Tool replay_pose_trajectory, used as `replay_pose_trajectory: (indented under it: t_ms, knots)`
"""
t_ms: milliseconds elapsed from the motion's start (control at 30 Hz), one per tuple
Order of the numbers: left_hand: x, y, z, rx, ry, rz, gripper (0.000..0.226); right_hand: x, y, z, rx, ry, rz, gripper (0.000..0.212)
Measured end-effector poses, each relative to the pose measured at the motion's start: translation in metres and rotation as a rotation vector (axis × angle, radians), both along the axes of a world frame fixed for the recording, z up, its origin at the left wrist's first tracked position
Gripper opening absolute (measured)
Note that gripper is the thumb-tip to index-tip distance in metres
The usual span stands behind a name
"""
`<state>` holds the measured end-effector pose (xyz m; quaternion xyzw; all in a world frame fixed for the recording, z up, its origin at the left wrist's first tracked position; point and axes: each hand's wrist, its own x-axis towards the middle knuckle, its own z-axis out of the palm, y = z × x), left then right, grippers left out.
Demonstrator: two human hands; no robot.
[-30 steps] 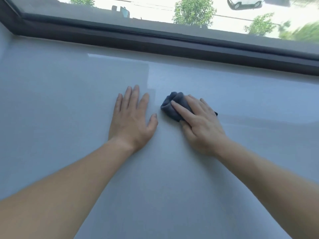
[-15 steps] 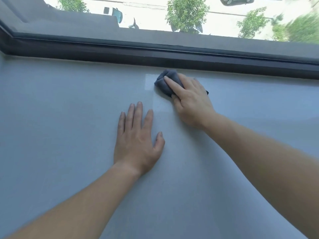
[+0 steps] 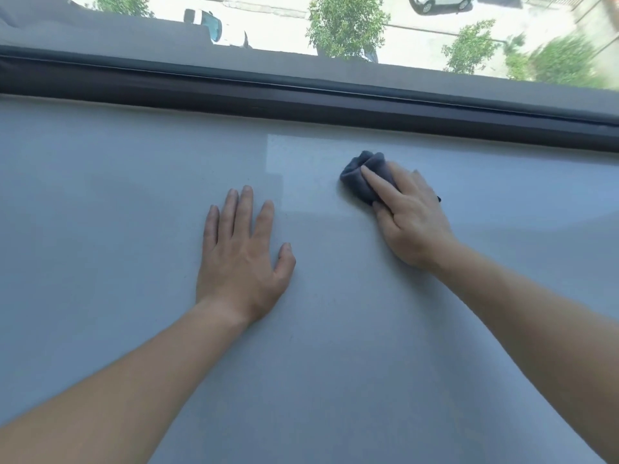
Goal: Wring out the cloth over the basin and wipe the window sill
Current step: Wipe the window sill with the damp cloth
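Note:
A wide, pale grey window sill (image 3: pixel 100 229) fills most of the view. A bunched dark grey cloth (image 3: pixel 363 177) lies on it a little short of the window frame, right of centre. My right hand (image 3: pixel 412 219) presses down on the cloth, fingers laid over it, and most of the cloth is hidden under the palm. To the left of the cloth and apart from it, my left hand (image 3: pixel 243 259) rests flat on the sill with its fingers spread. No basin is in view.
A dark window frame (image 3: pixel 301 98) runs along the far edge of the sill. Beyond the glass, far below, are trees (image 3: pixel 346 25) and parked cars. A brighter reflecting patch lies on the sill between the hands.
My right hand pushed the cloth up to the frame, then slid it right and a little back from it. The left hand stayed flat on the sill.

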<state>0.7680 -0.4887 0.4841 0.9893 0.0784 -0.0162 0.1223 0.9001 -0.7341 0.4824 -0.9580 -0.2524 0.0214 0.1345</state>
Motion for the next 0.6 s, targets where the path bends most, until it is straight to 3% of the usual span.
replay_pose_trajectory:
  t_ms: [33, 200, 333, 433, 600]
  knots:
    - [-0.001, 0.000, 0.000, -0.001, -0.003, 0.002, 0.074, 0.009, -0.010, 0.002, -0.022, -0.004, 0.029, 0.057]
    - [0.002, 0.002, 0.002, -0.148, -0.049, 0.061, 0.072, 0.038, -0.018, 0.005, 0.042, -0.007, -0.305, 0.053]
    - [-0.009, -0.023, 0.011, -0.213, -0.111, 0.075, 0.061, -0.035, -0.024, 0.005, 0.013, 0.010, 0.023, 0.056]
    - [-0.040, -0.070, 0.013, -0.247, -0.138, 0.009, 0.053, -0.032, -0.046, 0.005, -0.003, 0.029, 0.153, 0.055]
    - [-0.075, -0.109, 0.000, -0.153, -0.069, -0.016, 0.060, 0.029, -0.047, 0.005, 0.045, 0.028, -0.247, 0.056]
